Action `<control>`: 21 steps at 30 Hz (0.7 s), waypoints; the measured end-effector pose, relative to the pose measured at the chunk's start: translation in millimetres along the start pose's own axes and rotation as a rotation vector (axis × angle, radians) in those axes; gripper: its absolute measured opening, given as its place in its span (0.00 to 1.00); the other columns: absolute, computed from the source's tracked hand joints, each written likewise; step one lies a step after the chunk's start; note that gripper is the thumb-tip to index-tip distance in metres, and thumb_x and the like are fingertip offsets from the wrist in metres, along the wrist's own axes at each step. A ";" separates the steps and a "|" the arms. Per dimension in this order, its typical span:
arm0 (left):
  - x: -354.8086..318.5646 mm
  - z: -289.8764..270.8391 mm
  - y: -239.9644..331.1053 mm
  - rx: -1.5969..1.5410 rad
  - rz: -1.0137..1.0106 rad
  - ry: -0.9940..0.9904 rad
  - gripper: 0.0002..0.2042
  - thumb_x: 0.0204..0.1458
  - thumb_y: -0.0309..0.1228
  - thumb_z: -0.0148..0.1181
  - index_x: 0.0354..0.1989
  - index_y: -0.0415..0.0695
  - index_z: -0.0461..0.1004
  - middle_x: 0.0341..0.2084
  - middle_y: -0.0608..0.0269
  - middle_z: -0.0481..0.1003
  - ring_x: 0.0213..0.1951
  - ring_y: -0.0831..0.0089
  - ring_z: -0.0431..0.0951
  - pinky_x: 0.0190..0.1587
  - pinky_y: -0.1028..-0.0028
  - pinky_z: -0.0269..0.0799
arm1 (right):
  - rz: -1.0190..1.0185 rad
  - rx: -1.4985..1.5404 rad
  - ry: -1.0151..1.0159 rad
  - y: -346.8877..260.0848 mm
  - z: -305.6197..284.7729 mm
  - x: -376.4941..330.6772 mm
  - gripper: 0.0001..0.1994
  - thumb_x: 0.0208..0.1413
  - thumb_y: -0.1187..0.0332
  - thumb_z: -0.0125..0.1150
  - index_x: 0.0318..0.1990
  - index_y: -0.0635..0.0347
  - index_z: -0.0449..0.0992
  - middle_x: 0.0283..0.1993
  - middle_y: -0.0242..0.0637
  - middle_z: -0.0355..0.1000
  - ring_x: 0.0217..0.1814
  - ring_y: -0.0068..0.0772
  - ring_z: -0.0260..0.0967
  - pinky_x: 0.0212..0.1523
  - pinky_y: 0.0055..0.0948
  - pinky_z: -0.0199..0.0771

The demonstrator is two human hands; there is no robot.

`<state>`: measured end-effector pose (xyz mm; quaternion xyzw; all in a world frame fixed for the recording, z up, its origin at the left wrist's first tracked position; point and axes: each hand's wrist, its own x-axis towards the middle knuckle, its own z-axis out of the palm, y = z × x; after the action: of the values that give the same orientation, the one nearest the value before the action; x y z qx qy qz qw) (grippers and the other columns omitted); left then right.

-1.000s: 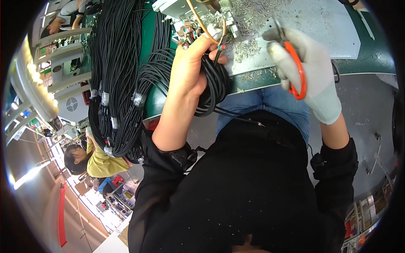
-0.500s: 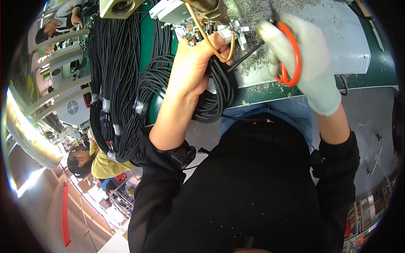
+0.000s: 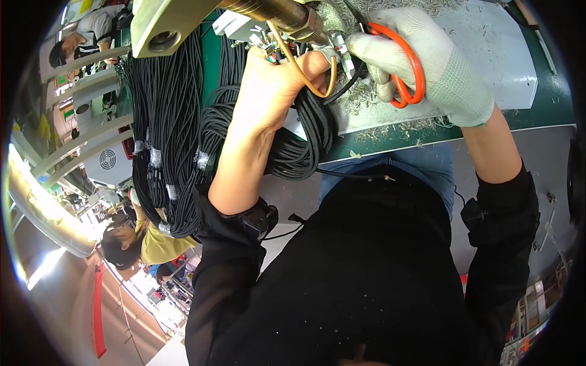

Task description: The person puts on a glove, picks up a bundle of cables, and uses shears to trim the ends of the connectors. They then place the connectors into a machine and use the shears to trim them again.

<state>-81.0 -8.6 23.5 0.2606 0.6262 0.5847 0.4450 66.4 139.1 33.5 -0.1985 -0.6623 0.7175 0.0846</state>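
Two hands work close together at the bench edge [image 3: 464,125], and we start with the nearer one. Our left hand [image 3: 274,91] is bare and wrapped shut around a coil of black cable [image 3: 299,149], which hangs from the fist down over the green edge. From that fist one cable end [image 3: 347,86] runs up and to the right, its long axis slanting toward the other hand.

Just beside it, our gloved right hand [image 3: 439,67] is closed through the orange handles of scissors [image 3: 400,70]. The blades point left toward the cable end; we cannot tell whether they stand apart or together, since the tips are hidden among the fittings. So the cable end lies left of and slightly below the scissors, nearly touching them, and the right hand is the nearer one to it.

Beyond both, an orange wire [image 3: 299,70] loops down from a brass fitting [image 3: 278,13]. Farther left, bundles of black cable [image 3: 165,122] hang in rows.
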 end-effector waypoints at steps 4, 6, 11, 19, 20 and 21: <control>-1.4 -3.6 2.6 0.080 -0.022 0.032 0.12 0.43 0.31 0.70 0.30 0.38 0.74 0.18 0.64 0.73 0.19 0.77 0.73 0.24 0.78 0.70 | 0.196 -0.123 -0.147 -14.7 -8.5 10.2 0.18 0.52 0.59 0.60 0.24 0.70 0.73 0.16 0.38 0.71 0.15 0.27 0.71 0.17 0.22 0.69; -2.1 -3.4 1.8 0.100 -0.030 0.046 0.13 0.42 0.31 0.70 0.30 0.38 0.74 0.19 0.64 0.73 0.19 0.77 0.73 0.24 0.79 0.71 | 0.089 -0.092 -0.101 -4.2 -0.4 5.9 0.16 0.54 0.60 0.57 0.26 0.66 0.73 0.15 0.34 0.67 0.15 0.22 0.67 0.16 0.22 0.65; -3.2 -1.5 -0.3 0.076 -0.001 0.045 0.13 0.42 0.29 0.70 0.32 0.37 0.74 0.20 0.64 0.74 0.20 0.77 0.73 0.25 0.78 0.72 | 0.069 -0.057 0.004 -3.0 6.3 1.6 0.16 0.55 0.59 0.55 0.27 0.65 0.73 0.14 0.31 0.65 0.15 0.20 0.65 0.16 0.21 0.63; -7.1 4.2 1.6 0.145 0.051 0.094 0.14 0.43 0.29 0.68 0.37 0.37 0.75 0.27 0.62 0.75 0.26 0.77 0.74 0.27 0.78 0.72 | -0.002 -0.079 -0.095 5.5 -3.4 6.1 0.17 0.55 0.58 0.56 0.25 0.65 0.73 0.13 0.32 0.66 0.14 0.20 0.65 0.17 0.21 0.65; -7.3 3.7 1.1 0.154 0.046 0.099 0.14 0.43 0.28 0.68 0.37 0.37 0.75 0.28 0.62 0.75 0.26 0.77 0.74 0.27 0.77 0.72 | 0.001 -0.079 -0.096 6.0 -3.0 6.3 0.17 0.55 0.58 0.56 0.25 0.65 0.73 0.13 0.32 0.66 0.14 0.20 0.65 0.17 0.21 0.65; -7.3 3.7 1.3 0.163 0.043 0.104 0.14 0.43 0.28 0.68 0.38 0.37 0.75 0.29 0.62 0.75 0.27 0.77 0.74 0.28 0.77 0.72 | -0.002 -0.090 -0.091 6.0 -3.0 6.4 0.16 0.55 0.59 0.56 0.25 0.65 0.73 0.13 0.32 0.66 0.14 0.20 0.65 0.16 0.21 0.65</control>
<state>-74.6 -12.7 26.8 0.2785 0.6882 0.5540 0.3766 62.7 143.7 26.4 -0.1685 -0.6972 0.6953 0.0463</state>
